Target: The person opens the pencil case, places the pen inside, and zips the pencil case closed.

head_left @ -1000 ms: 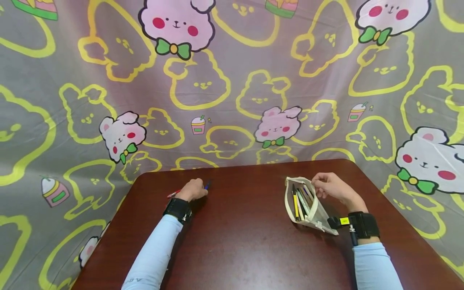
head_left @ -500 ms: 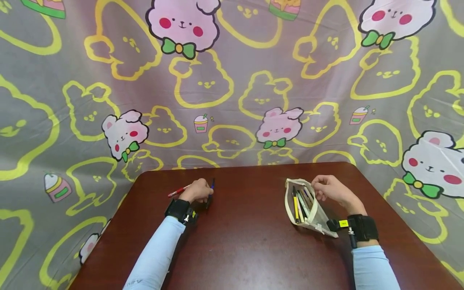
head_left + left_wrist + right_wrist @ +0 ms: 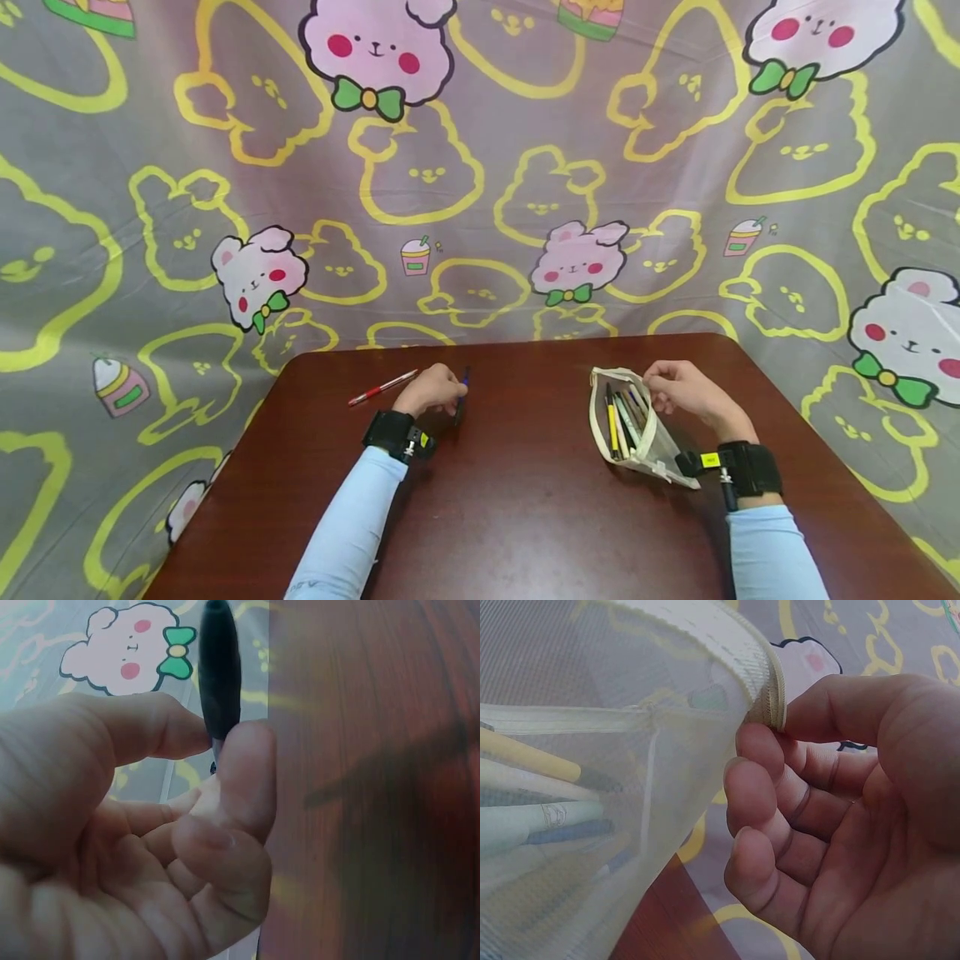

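Note:
Between thumb and forefinger my left hand pinches a blue-and-black pen above the table's left half. In the left wrist view the pen's dark grip end points up past the fingertips, its other end mostly hidden by the fingers. My right hand pinches the zippered rim of a cream mesh pencil case, which gapes open. Several pens and pencils lie inside; in the right wrist view a yellow one and a pale green one show through the mesh.
A red pen lies on the brown table, left of my left hand. Behind the table hangs a grey curtain with cartoon prints, near the table's back edge.
My left hand has lifted the blue-and-black pen and moved right with it, uncovering more of the red pen. My right hand keeps its hold on the pencil case rim.

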{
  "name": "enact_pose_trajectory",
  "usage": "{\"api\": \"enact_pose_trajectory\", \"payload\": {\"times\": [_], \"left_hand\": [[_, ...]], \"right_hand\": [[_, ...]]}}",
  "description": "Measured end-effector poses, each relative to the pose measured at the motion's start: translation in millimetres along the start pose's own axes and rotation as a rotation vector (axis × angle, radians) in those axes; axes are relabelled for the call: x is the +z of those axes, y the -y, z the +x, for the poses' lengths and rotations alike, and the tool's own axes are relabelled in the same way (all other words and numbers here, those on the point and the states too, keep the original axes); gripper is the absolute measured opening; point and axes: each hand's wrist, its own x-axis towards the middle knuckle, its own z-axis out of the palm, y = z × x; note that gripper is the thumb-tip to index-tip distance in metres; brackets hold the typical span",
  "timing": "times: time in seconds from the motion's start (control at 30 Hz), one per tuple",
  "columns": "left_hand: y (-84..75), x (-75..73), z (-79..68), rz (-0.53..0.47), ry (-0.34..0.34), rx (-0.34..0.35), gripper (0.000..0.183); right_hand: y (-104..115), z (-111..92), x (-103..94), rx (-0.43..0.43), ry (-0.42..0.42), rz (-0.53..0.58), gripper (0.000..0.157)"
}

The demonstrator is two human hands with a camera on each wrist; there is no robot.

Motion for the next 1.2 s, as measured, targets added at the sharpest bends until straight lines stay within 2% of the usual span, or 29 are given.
{"api": "enact_pose_trajectory", "payload": {"times": [0.13,0.23,0.33,0.67,1.07,1.2], "left_hand": [[-2.3,7.2,2.2,-0.123,0.026,0.011,0.026],[-3.9,12.6,4.0,-0.225,0.049,0.004,0.028],[-8.3,16.8,5.3,-0.283,0.076,0.0,0.031],[-25.7,39.7,8.5,-0.324,0.158,0.028,0.032],[-54.8,68.4,1.7,-0.396,0.155,0.068,0.035],[-65.7,80.6,1.2,-0.406,0.173,0.08,0.035]], "right_hand": [[-1,2,0.7,0.003,-0.004,0.008,0.026],[-1,2,0.3,0.003,-0.001,0.009,0.027],[1,2,-0.6,0.001,0.0,0.002,0.026],[4,-1,-0.2,-0.001,-0.001,-0.002,0.026],[0,-3,-2.9,-0.007,0.004,-0.007,0.024],[0,-4,-3.7,-0.021,0.016,-0.012,0.021]]}}
